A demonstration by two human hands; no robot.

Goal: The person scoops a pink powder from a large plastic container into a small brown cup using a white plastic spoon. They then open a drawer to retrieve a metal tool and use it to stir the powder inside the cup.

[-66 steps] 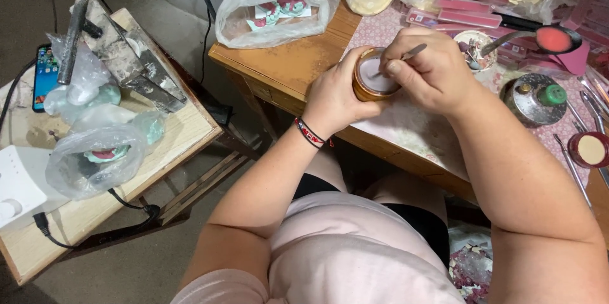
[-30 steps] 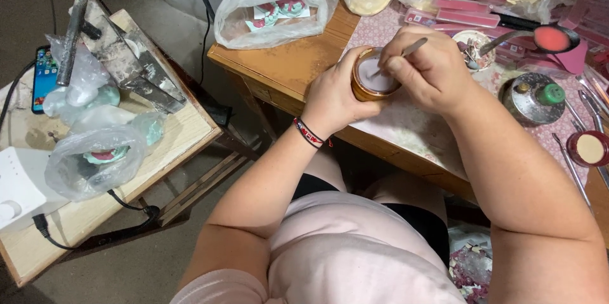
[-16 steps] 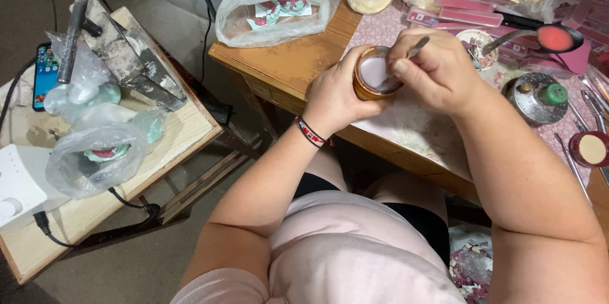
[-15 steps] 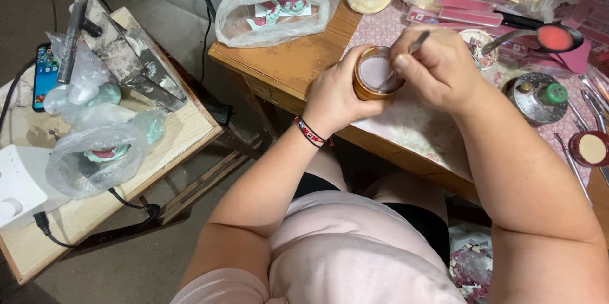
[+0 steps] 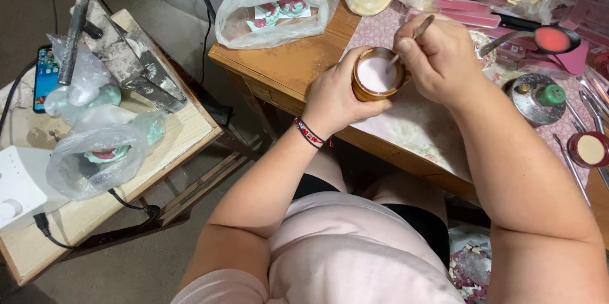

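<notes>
Change since earlier: the thin metal stirring tool (image 5: 412,36) now stands steeper in the cup than 2.2 s ago, when it lay flatter and pointed right; both hands remain in the same spot over the desk edge.
Left hand: the left hand (image 5: 339,98) wraps closed around the small round brown cup of pale pink paste (image 5: 379,74), fingers underneath and thumb along the near side, holding it tilted toward the camera just above the wooden desk (image 5: 298,66).
Right hand: the right hand (image 5: 441,57) pinches the stirring tool between thumb and fingers, its lower tip dipped into the paste.
Wrist: 1 red and black braided bracelet (image 5: 311,134) sits on the left wrist.
Desk, right side: a round metal tin with a green knob (image 5: 538,96), a spoon-shaped scoop with red-pink contents (image 5: 550,39), and a small red-rimmed jar of beige powder (image 5: 590,150) lie well apart from the cup.
Desk, far side: a clear plastic bag holding pink and green pieces (image 5: 276,6).
Side table, left: a low wooden table (image 5: 190,129) bears 2 more clear bags (image 5: 101,158) and a phone (image 5: 45,77).
Hidden or unclear: the tool's tip is buried in paste; the cup's base is covered by fingers; the bag contents look like moulded models, though the plastic blurs them.
</notes>
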